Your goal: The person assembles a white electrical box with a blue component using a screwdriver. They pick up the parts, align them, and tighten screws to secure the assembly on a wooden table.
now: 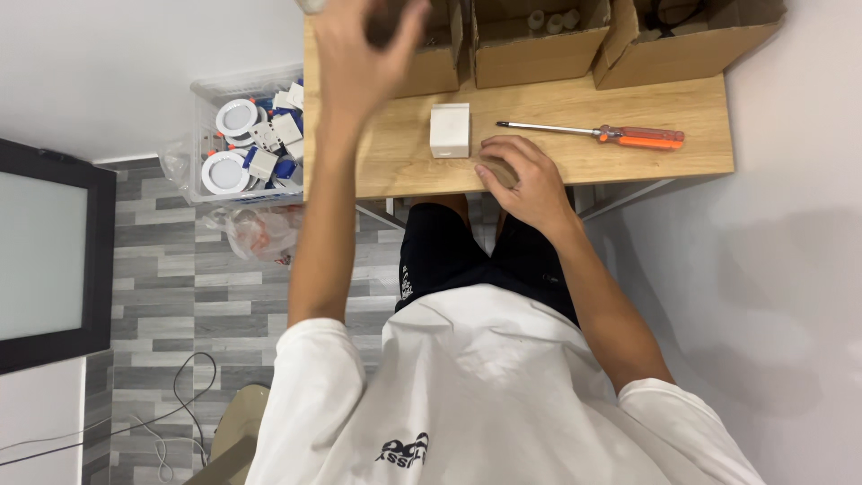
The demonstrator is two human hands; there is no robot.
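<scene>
Wooden tabletop [575,166] filled the top of the view, and the left hand [364,54] was up high over its far left end, fingers loosely spread, reaching at a cardboard box [435,54]; whether it held anything I could not tell. The right hand [525,180] rested near the front edge, fingers curled down on the wood, gripping nothing that showed. A small white square box [450,130] sat on the table just left of that hand, apart from it. An orange-handled screwdriver [597,134] lay beyond it to the right. Off the left side stood a clear bin [202,135] of round white light fittings [224,171].
</scene>
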